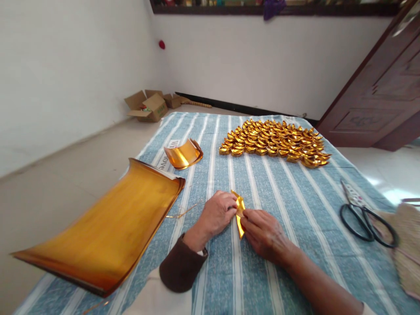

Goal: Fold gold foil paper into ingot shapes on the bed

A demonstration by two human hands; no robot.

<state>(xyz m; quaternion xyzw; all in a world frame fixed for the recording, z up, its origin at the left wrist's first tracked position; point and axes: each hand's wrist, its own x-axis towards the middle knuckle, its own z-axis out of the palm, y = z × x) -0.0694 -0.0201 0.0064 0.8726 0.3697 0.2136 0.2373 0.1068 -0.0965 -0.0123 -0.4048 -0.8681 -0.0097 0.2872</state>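
Left hand point(218, 213) and right hand point(262, 232) pinch gold foil piece point(239, 211) — grip closed.

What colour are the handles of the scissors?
Black, seen in the head view: the scissors lie on the striped cloth.

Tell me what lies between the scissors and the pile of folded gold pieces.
Only bare striped cloth lies between the scissors and the pile, in the head view.

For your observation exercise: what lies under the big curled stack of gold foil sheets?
Under the stack of gold foil sheets lies the striped blue cloth, showing along its edges. Anything beneath its middle is covered.
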